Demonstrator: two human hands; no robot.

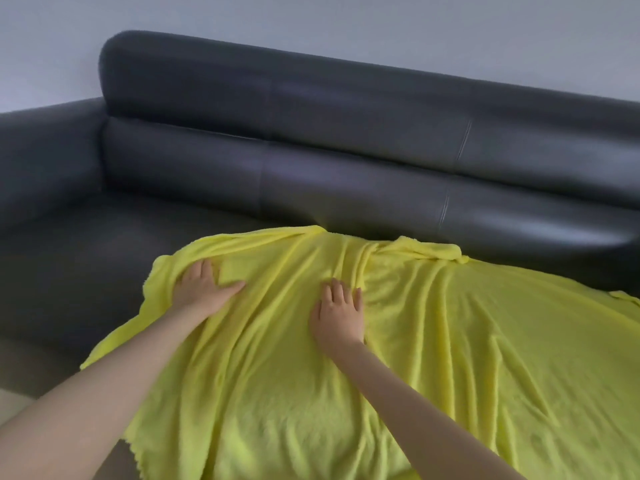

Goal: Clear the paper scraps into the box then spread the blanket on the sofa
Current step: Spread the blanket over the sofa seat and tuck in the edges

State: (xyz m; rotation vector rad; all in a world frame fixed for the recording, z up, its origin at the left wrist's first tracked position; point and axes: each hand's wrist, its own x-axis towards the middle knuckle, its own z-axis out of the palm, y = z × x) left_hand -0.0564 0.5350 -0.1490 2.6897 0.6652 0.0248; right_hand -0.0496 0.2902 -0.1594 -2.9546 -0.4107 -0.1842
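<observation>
Both palms flat, gripping nothing: left hand (204, 289) and right hand (337, 311) press the yellow blanket (433, 341) on the sofa (311, 133) seat. Sweeping outward from the bunched middle folds should flatten it best.

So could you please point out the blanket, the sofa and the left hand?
blanket (433, 341): head view, wrinkled middle.
sofa (311, 109): head view, upper backrest cushion.
left hand (202, 287): head view, back of hand.

One blanket (398, 341), one sofa (311, 150), two hands.
</observation>
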